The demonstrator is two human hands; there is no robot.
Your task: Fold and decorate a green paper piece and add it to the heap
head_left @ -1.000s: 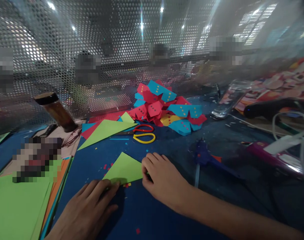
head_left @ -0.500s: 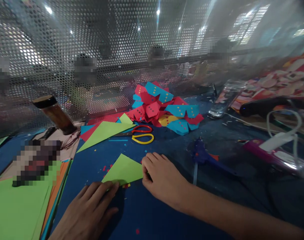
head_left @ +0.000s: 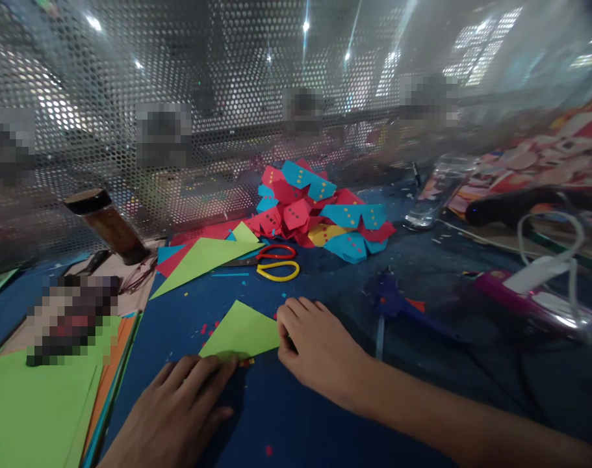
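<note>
A folded light-green paper triangle (head_left: 242, 328) lies on the blue table in front of me. My left hand (head_left: 179, 403) rests with its fingers stretched out, the tips pressing on the triangle's lower left edge. At the right corner, my right hand (head_left: 320, 351) is closed, with that corner between its curled fingers. Beyond, another green paper triangle (head_left: 203, 257) lies over red and blue paper. Scissors (head_left: 279, 262) with one red and one yellow handle loop lie beside it, their blades partly covered. Small red and yellow paper bits are scattered around the near triangle.
A pile of folded red, blue and yellow paper shapes (head_left: 300, 208) stands at the back. To the right are a blue glue gun (head_left: 398, 305), a magenta device (head_left: 514, 296) and a clear container (head_left: 437, 192). Green paper sheets (head_left: 32, 403) and a dark-lidded jar (head_left: 108, 224) are on the left.
My left fingertips have slid slightly to the right along the triangle's lower edge. My right hand and the paper stay almost where they were.
</note>
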